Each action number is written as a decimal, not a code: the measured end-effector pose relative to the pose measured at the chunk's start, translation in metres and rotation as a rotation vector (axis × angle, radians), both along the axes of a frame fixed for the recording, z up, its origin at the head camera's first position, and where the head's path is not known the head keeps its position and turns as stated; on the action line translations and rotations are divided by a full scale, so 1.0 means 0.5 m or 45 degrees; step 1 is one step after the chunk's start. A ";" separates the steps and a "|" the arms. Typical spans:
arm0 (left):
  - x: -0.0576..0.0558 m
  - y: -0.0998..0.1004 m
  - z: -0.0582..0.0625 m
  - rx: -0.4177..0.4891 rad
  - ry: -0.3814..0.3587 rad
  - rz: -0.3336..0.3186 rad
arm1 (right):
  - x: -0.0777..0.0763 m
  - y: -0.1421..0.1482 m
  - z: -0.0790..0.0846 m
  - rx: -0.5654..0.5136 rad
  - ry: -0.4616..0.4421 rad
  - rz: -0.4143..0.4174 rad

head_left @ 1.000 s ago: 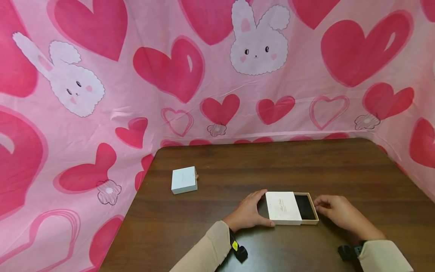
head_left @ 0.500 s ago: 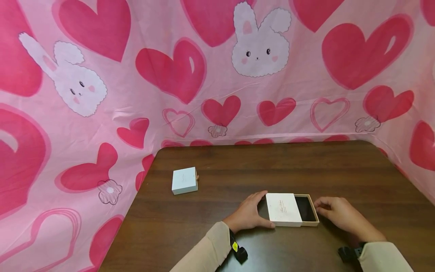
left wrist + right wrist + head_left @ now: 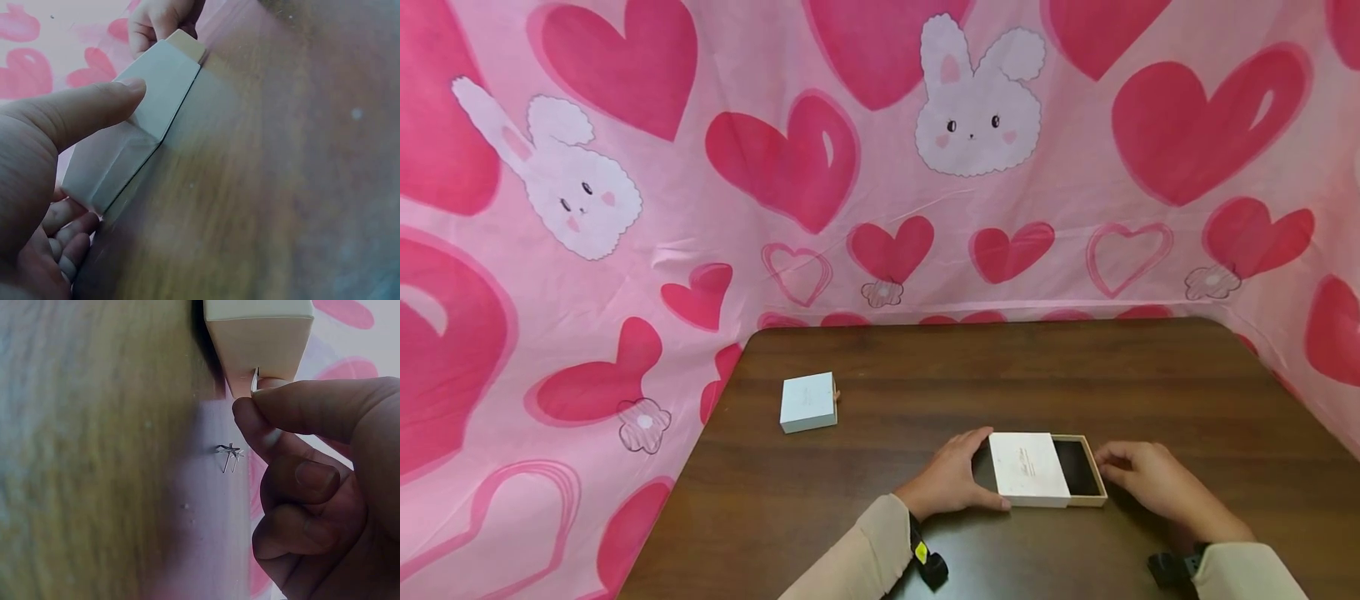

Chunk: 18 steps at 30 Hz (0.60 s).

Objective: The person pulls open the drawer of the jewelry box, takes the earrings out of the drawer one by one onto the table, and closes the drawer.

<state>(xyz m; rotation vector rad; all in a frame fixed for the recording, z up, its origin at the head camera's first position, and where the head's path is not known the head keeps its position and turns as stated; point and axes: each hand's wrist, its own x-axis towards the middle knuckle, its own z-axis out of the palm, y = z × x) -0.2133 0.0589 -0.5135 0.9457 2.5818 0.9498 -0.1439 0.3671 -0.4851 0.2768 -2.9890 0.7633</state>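
A white cardboard drawer box (image 3: 1028,468) with gold lettering lies on the table, its tray (image 3: 1078,468) partly out on the right and dark inside. My left hand (image 3: 951,479) grips the outer sleeve from the left, thumb along the near side and fingers round the far corner. On the tray's end, my right hand (image 3: 1150,475) pinches a small pull tab (image 3: 255,381) between thumb and index finger, the other fingers curled. In the left wrist view, the left thumb (image 3: 106,109) presses the sleeve's side wall (image 3: 164,87).
A second, smaller pale box (image 3: 808,402) with a tab on its right side sits at the table's back left. Brown wooden table (image 3: 925,367) spreads around both boxes, backed by a pink heart-print cloth (image 3: 880,192). A tiny metallic item (image 3: 230,453) shows beyond the right fingers.
The whole head view has shifted slightly downward in the frame. Both hands, the drawer box and its tray keep the same positions relative to one another.
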 end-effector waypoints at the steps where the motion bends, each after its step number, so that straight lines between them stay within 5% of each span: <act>1: 0.000 0.001 0.000 -0.011 0.003 -0.001 | 0.001 0.000 -0.001 0.004 0.001 -0.006; 18: 0.009 0.012 0.013 -0.070 0.059 0.001 | 0.000 0.000 -0.002 -0.004 0.003 -0.016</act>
